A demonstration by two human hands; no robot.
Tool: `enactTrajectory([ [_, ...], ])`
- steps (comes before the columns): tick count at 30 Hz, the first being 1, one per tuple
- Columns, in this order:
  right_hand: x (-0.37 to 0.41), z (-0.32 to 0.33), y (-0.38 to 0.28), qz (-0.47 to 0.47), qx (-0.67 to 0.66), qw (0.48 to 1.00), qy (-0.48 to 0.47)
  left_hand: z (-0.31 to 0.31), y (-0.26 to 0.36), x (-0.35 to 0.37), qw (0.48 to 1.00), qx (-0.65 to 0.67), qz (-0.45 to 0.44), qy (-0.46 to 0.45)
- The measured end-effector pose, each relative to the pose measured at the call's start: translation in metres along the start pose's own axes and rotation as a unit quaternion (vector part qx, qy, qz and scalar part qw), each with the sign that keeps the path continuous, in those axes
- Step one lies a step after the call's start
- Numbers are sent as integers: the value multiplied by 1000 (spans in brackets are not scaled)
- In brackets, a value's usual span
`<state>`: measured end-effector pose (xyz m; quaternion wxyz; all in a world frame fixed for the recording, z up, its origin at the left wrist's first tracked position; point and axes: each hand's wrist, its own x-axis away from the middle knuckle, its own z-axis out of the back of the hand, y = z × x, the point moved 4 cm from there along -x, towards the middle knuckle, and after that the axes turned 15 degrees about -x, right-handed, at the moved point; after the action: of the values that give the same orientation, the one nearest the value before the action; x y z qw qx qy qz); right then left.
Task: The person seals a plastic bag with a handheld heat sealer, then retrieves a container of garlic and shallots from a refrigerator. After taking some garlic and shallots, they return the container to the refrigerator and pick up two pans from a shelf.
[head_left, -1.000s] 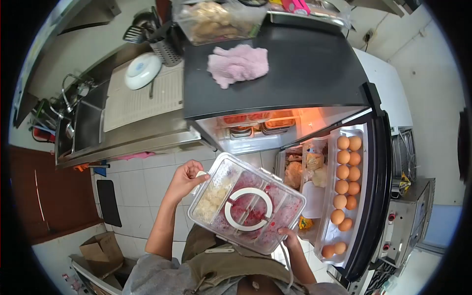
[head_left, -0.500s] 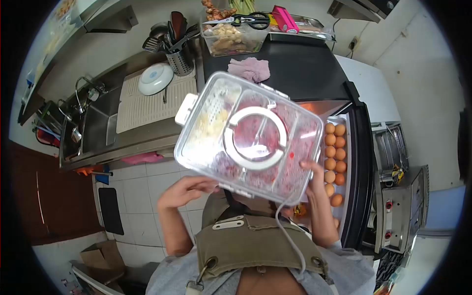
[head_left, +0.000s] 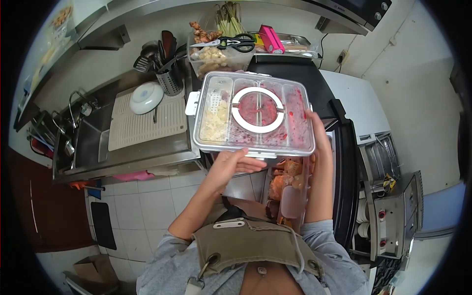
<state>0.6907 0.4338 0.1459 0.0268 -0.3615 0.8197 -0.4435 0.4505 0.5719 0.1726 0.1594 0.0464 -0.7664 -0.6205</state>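
Note:
A clear divided food container (head_left: 238, 140) with a round white lid handle (head_left: 258, 129) is held up in front of me, roughly level. Pale chopped pieces fill its left section, and red food shows through the fogged lid in the others. My right hand (head_left: 319, 135) grips its right edge. At the front edge, my left hand (head_left: 236, 166) has its thumb against the rim near a white latch and its fingers stretched below. Both hands' undersides are hidden.
Below the container, an open drawer (head_left: 334, 196) holds wrapped orange food (head_left: 279, 186). A black counter (head_left: 314, 81) lies behind, with scissors (head_left: 238, 43) on a box of roots (head_left: 221, 59). Left are a draining mat (head_left: 147, 128), an upturned white bowl (head_left: 146, 98) and a sink (head_left: 96, 132).
The container has moved farther from me and turned to sit straighter. My left hand has come right to its front edge. The eggs seen in the drawer are now out of sight.

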Motion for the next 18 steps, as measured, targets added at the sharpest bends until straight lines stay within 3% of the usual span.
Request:
enactTrajectory([
  [2,-13,11,-4,24,-22,999,41,-8,2,-11,999,-30,4,-24],
  [4,-13,16,-13,53,-41,994,80,-13,6,-18,998,36,-44,-41],
  [5,-5,11,-33,179,176,960,122,-14,5,-19,998,21,-23,-57],
  [6,2,3,-49,291,382,863,156,-11,2,-20,998,20,-22,-62],
  [7,0,-3,-59,405,511,734,188,-13,-4,-22,991,26,-7,-132],
  [9,-3,-71,-77,464,527,711,34,-14,-21,-25,967,33,43,-248],
  [10,-15,-102,-80,419,540,729,-32,-15,-20,-23,966,30,45,-254],
  [11,-25,-129,-78,419,570,698,-109,-17,-17,-21,964,48,60,-253],
  [12,-56,-140,-70,331,599,713,-155,-16,-15,-22,963,66,73,-250],
  [13,-80,-153,-59,216,611,744,-165,-12,-13,-23,958,64,58,-273],
  [14,-104,-159,-49,174,632,738,-161,-9,-11,-24,958,65,54,-274],
  [16,-136,-175,-32,101,681,696,-205,-5,-6,-23,952,26,43,-301],
  [18,-135,-194,-24,65,734,654,-170,3,-6,-21,947,35,27,-318],
])
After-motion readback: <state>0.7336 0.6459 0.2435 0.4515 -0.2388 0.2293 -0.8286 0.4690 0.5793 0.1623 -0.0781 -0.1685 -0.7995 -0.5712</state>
